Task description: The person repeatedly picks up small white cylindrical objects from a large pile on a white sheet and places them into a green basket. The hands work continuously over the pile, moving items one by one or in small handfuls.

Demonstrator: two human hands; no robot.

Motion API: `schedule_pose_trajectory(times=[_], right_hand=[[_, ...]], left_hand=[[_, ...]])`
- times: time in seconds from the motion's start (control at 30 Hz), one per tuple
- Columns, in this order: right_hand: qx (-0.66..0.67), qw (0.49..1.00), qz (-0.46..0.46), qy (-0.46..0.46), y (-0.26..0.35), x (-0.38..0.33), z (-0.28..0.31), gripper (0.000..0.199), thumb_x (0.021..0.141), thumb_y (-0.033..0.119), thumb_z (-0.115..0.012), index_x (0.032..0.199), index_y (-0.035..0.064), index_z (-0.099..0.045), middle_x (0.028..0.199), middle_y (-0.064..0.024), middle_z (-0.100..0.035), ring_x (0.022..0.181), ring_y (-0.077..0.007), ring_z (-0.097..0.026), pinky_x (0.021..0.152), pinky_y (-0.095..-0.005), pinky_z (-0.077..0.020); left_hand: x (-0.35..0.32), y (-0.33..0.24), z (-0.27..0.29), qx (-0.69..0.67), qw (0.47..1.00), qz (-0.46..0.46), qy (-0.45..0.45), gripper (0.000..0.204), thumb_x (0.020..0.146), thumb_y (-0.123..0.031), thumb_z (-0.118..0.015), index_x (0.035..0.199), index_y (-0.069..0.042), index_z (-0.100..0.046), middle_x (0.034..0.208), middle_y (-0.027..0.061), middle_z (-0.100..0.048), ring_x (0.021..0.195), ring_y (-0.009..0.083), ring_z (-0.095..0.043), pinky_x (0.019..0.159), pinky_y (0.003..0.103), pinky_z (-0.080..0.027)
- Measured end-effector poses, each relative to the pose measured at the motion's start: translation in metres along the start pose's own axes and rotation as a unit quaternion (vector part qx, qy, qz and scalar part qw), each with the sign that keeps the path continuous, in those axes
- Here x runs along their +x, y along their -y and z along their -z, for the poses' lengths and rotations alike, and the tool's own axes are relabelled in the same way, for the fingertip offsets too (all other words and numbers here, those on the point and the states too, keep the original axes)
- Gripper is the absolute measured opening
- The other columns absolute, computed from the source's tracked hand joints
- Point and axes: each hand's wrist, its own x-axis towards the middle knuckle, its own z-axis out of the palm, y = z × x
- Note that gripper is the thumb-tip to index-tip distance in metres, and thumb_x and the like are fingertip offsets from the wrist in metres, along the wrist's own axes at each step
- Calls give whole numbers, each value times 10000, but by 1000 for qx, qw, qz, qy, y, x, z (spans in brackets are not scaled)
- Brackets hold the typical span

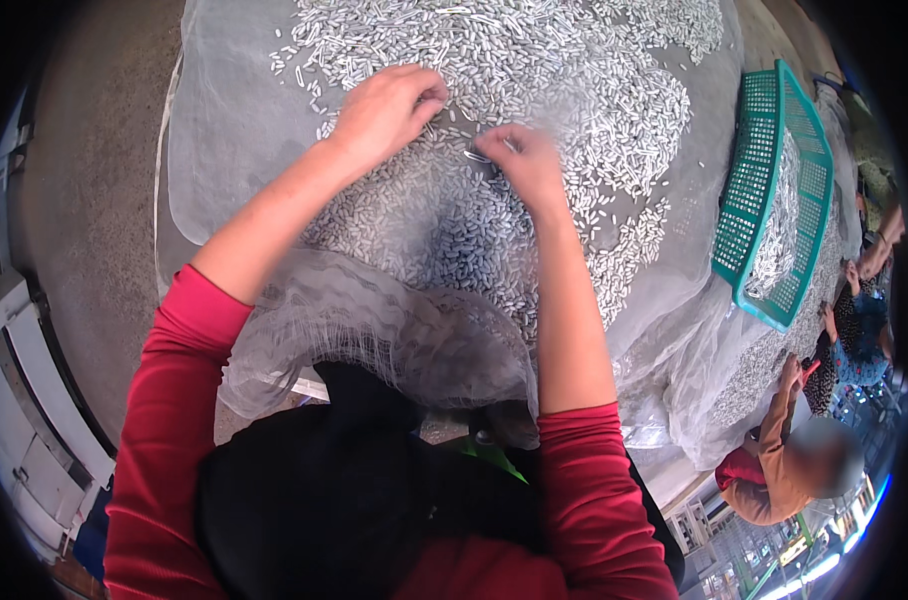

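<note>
1. Head view. The left hand (386, 112) lay knuckles-up on the heap of small metal pieces (534, 90), fingers curled together with the tips buried in the pieces; whether it gripped any could not be told.
2. The right hand (526, 165), blurred, sat at 3 o'clock from the left hand, fingertips pressed together and pinching what looked like one or two of the pieces just above the heap.
3. The pieces were spread over a pale mesh sheet (234, 140) on the table (94, 200), thickest from 12 to 2 o'clock of the hands.
4. Judged step: picking pieces out of the heap by hand. The next move would seem to call for a fine pinch, since the pieces lay packed and touching.
5. Surroundings: a green plastic basket (764, 200) stood tilted at 3 o'clock, well apart, with more pieces inside. A bunched fold of mesh (374, 330) lay at 6 o'clock, between the forearms.
6. Another person (774, 470) worked at 4 o'clock, well apart. Nothing blocked either hand.
</note>
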Motion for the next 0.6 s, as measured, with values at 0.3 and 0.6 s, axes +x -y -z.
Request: schedule_pose_trajectory(times=[0.3,0.6], right_hand=[[-510,848,140,-34,-6,-2,-20,152,797,164,-645,918,73,-646,950,-142,-669,840,-315,-662,743,-414,-532],[467,866,-6,176,-10,-45,50,165,839,122,-602,977,34,-624,747,-6,-569,580,-86,-405,489,-229,-301]], left_hand=[[-10,29,-22,166,981,-89,38,66,807,-121,-645,872,-110,-649,893,45,-621,901,236,-607,787,387,-489],[-9,32,-33,251,961,-94,70,119,826,-118,-604,944,-107,-613,940,39,-590,977,246,-574,845,423,-460]])
